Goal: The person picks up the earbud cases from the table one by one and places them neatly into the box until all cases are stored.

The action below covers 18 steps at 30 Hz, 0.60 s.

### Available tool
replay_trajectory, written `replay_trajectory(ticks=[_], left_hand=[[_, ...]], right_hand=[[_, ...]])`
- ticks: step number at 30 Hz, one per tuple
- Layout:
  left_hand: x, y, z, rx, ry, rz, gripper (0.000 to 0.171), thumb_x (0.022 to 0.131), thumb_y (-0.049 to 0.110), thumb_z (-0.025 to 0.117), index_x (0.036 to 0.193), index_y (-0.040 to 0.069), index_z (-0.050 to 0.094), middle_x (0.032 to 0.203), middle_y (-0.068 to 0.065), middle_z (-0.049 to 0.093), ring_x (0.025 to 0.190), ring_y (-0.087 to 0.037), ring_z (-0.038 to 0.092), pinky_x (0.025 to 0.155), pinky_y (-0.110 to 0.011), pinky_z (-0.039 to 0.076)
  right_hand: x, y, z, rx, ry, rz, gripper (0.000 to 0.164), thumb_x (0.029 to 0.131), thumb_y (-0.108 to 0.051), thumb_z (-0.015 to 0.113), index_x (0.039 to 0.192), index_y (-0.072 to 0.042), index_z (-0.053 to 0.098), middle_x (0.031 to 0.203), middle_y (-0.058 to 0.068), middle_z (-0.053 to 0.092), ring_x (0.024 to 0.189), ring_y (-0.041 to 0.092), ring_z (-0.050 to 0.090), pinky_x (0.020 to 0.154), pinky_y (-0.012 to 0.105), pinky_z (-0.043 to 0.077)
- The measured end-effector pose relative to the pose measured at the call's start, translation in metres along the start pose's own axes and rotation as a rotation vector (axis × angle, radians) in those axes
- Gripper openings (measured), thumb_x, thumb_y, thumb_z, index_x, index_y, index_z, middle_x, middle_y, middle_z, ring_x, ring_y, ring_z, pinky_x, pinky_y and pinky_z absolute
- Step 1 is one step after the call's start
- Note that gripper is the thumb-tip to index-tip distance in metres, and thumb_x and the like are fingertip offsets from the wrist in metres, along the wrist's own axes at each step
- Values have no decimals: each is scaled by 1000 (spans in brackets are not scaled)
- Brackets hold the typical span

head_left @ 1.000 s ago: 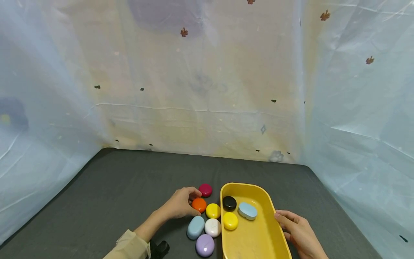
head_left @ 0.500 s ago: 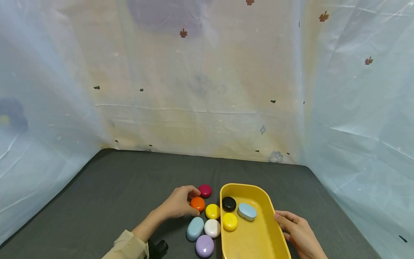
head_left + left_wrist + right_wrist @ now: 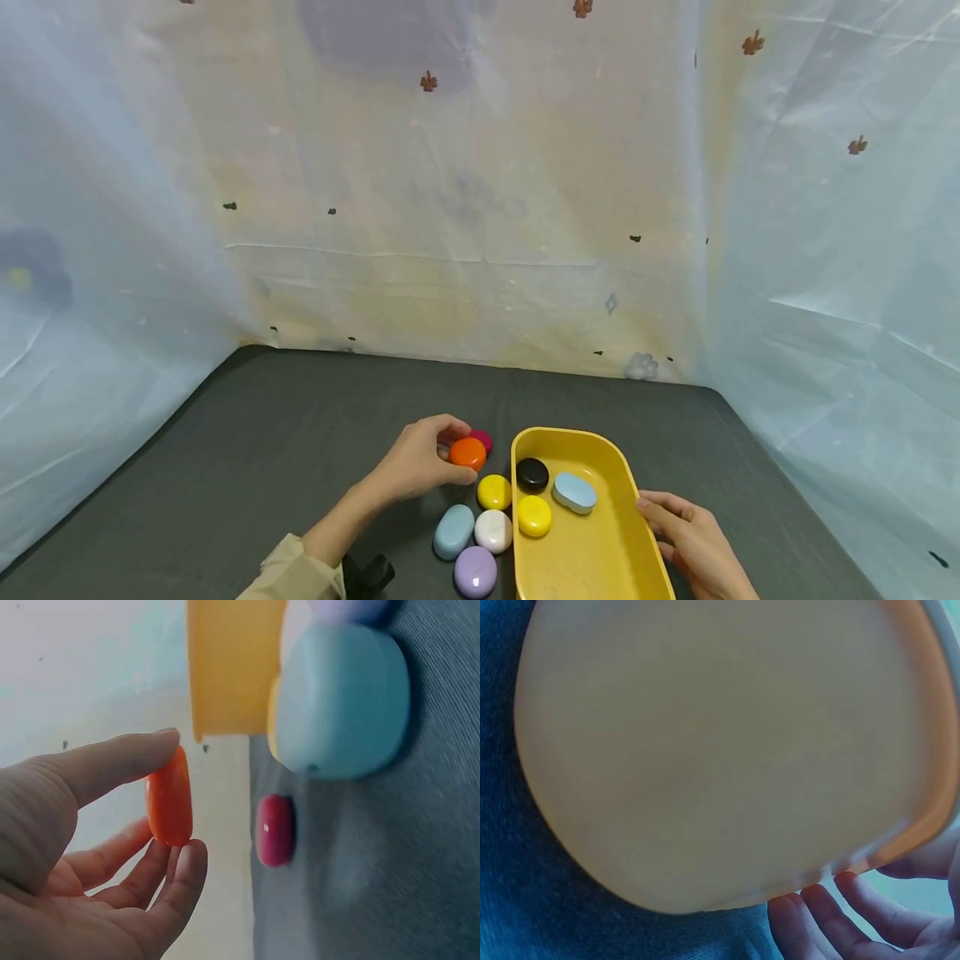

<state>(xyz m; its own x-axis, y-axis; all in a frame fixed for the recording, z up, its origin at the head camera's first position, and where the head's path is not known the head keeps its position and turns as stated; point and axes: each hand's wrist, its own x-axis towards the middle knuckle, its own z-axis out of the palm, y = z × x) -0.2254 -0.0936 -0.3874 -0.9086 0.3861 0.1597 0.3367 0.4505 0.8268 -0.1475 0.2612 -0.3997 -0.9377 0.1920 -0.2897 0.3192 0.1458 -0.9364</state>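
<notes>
- Pinches orange stone (image 3: 468, 454) in left hand (image 3: 420, 458), above dark cloth (image 3: 225, 467).
- Grips yellow tray (image 3: 592, 562) by right rim in right hand (image 3: 693, 536).
- Leaves open gap between orange stone and left rim.

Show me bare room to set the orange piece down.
Bare: inside the yellow tray, nearer than its yellow piece, where visible; the dark cloth between left hand and back sheet. Crowded: left of the tray, around the white piece.

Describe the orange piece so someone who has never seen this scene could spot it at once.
In the head view, find the yellow tray. Left of its far end, the left-hand grip pinches a glossy, rounded orange piece. The magenta piece beyond it lies on the dark surface; this one alone is orange and held up.
</notes>
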Motion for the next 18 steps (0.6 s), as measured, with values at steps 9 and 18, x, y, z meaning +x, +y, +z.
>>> replay_trajectory(ticks=[9, 18], left_hand=[[-1, 26, 5, -39, 31, 80, 53, 76, 21, 86, 120, 5, 63, 108, -2, 62, 90, -16, 62, 79, -29, 55], [-3, 51, 17, -92, 13, 152, 50, 78, 19, 85, 120, 4, 62, 112, -3, 61, 94, -17, 63, 83, -38, 56]], right_hand=[[0, 1, -3, 12, 2, 1, 47, 98, -27, 64, 128, 8, 58, 109, 12, 66, 93, 29, 63, 78, 44, 56], [0, 1, -2, 15, -11, -5, 47, 97, -27, 64, 128, 8, 57, 110, 12, 66, 95, 29, 64, 79, 44, 56]])
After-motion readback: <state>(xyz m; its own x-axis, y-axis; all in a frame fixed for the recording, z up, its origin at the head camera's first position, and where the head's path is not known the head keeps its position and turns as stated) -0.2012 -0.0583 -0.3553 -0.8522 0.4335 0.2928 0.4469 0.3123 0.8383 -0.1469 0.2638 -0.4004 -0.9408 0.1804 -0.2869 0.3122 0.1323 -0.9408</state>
